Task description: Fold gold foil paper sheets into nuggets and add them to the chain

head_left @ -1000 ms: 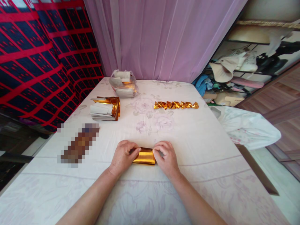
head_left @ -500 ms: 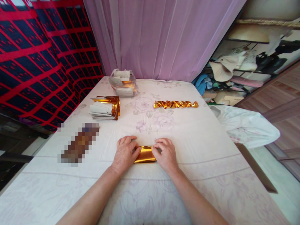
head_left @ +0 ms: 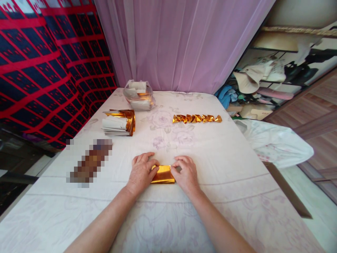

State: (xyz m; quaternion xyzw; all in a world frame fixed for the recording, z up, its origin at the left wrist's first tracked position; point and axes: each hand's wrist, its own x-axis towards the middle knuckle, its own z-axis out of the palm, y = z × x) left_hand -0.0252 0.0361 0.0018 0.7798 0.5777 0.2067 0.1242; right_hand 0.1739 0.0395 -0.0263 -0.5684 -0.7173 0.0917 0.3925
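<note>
A shiny gold foil paper (head_left: pixel 163 174) lies folded on the table in front of me, its fold toward me. My left hand (head_left: pixel 142 170) pinches its left end between thumb and fingers. At the opposite end, my right hand (head_left: pixel 185 172) has thumb and index finger closed on the upper right corner. A row of folded gold foil pieces (head_left: pixel 197 118) lies farther back on the right. To the left stands a stack of gold and white foil papers (head_left: pixel 118 123), curled over at its right side.
A clear plastic bag (head_left: pixel 138 95) with more papers sits at the back left. A blurred-out brown item (head_left: pixel 91 161) lies on the left. The floral tablecloth (head_left: pixel 210 218) covers the table. Beyond it are a purple curtain (head_left: pixel 171 42) and, at right, a shelf with hats (head_left: pixel 250 77).
Both hands stay almost still on the foil paper. The whole view has shifted very slightly; nothing was picked up or let go.
</note>
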